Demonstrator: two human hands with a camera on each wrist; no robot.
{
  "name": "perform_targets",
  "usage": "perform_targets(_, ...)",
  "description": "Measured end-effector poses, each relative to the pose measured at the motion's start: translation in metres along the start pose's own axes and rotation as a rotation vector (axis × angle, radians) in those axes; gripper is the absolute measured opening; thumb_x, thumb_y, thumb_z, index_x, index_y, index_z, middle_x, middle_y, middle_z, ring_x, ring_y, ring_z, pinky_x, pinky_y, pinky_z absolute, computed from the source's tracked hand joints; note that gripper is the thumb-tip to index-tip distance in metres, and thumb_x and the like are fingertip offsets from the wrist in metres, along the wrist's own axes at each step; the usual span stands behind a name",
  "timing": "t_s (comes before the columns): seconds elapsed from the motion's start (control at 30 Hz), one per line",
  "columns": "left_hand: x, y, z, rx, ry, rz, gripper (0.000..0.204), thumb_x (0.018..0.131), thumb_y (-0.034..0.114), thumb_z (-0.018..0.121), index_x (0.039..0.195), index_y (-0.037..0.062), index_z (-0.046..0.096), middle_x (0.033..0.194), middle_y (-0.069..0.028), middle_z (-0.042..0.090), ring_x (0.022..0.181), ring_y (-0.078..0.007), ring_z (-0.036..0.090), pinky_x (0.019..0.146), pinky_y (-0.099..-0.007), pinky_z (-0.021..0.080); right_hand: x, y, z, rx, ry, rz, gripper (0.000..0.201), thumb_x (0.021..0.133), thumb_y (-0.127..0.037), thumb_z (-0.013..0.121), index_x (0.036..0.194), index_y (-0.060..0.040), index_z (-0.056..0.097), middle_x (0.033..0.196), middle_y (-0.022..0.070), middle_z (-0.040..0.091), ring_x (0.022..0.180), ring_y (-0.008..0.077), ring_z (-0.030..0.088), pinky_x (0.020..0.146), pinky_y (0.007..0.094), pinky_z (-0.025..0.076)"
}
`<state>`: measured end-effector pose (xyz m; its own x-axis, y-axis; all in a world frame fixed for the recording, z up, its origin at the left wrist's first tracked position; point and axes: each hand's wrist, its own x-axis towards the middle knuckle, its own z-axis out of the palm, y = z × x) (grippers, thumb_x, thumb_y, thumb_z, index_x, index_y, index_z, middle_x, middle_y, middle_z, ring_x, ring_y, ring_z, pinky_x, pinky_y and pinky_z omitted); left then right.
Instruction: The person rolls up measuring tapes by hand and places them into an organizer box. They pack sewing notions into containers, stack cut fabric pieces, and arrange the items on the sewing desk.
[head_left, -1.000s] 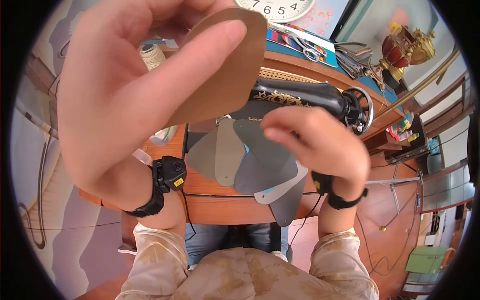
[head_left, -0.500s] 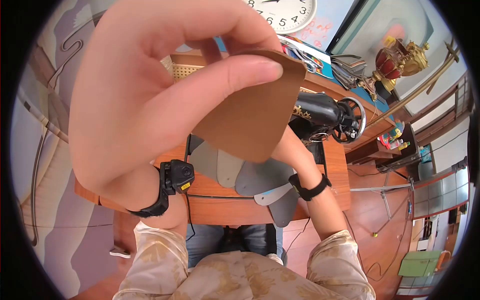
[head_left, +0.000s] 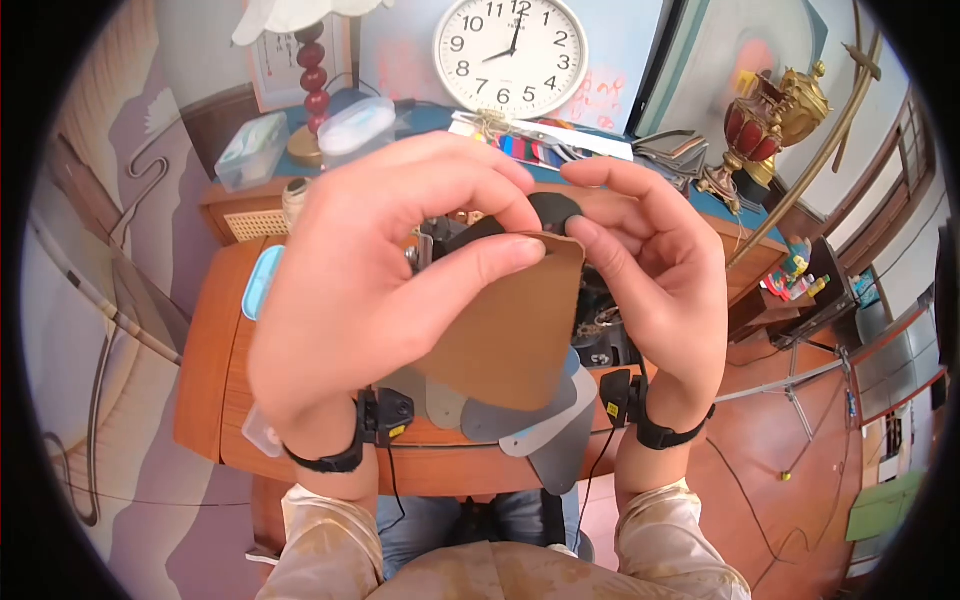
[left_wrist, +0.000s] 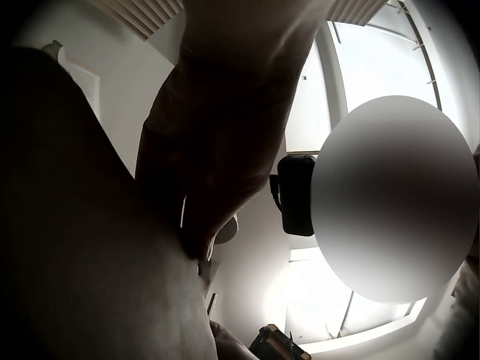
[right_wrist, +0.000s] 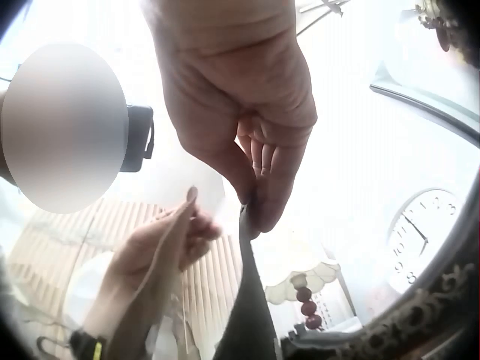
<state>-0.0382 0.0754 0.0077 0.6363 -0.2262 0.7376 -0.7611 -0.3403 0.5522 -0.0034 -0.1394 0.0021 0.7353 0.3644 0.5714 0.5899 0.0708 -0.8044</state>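
My left hand (head_left: 350, 270) pinches a flat brown leather-like piece (head_left: 505, 345) by its upper edge, thumb in front and fingers behind. Close beside it, my right hand (head_left: 665, 270) pinches the narrow rounded end of a dark grey piece (head_left: 553, 209). The right wrist view shows this grey piece (right_wrist: 249, 315) hanging from thumb and fingertips, with the brown piece (right_wrist: 154, 289) a little apart from it. Below the hands, several grey flat pieces (head_left: 560, 455) overlap on the wooden table (head_left: 330, 455). A black sewing machine (head_left: 600, 345) is mostly hidden behind the hands.
Along the back shelf stand a round clock (head_left: 512, 60), a lamp with red beads (head_left: 313, 75) and a clear plastic box (head_left: 252, 150). Scissors (head_left: 560, 143) lie there too. A light blue oval item (head_left: 262, 283) is at the table's left.
My right hand, first empty over the grey pieces, reached behind the brown piece and came up pinching a dark grey one. The brown piece now hangs next to it, and the head view has tilted up.
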Motion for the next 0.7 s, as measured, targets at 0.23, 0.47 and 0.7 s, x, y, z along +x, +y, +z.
perform_targets(0.23,0.007,0.001,0.016,-0.063,0.059,-0.244,0.011,0.086,0.000,0.075,0.096,-0.0029,0.072,0.095,-0.0044,0.073,0.089,-0.0115,0.066,0.082,-0.0264,0.052,0.002,0.004,-0.008,-0.055,-0.073,-0.058,0.038,0.095,0.010,0.057,0.133,0.0075,0.054,0.108,0.0139,0.072,0.100,0.0132,0.068,0.089,0.0238,0.053)
perform_targets(0.47,0.008,0.003,0.025,-0.028,0.097,-0.200,0.010,0.087,-0.001,0.075,0.096,-0.0031,0.071,0.096,-0.0062,0.072,0.087,-0.0110,0.065,0.081,-0.0257,0.052,0.002,0.004,-0.014,-0.009,-0.056,-0.032,0.039,0.095,0.010,0.058,0.134,0.0085,0.052,0.105,0.0129,0.072,0.098,0.0123,0.067,0.087,0.0221,0.051)
perform_targets(0.7,0.008,0.000,0.026,0.019,0.064,-0.166,0.010,0.086,-0.002,0.075,0.094,-0.0027,0.071,0.097,-0.0075,0.072,0.087,-0.0109,0.065,0.080,-0.0258,0.051,0.001,0.005,-0.017,0.004,-0.049,-0.053,0.039,0.096,0.009,0.059,0.134,0.0088,0.052,0.103,0.0115,0.071,0.096,0.0111,0.067,0.085,0.0208,0.051)
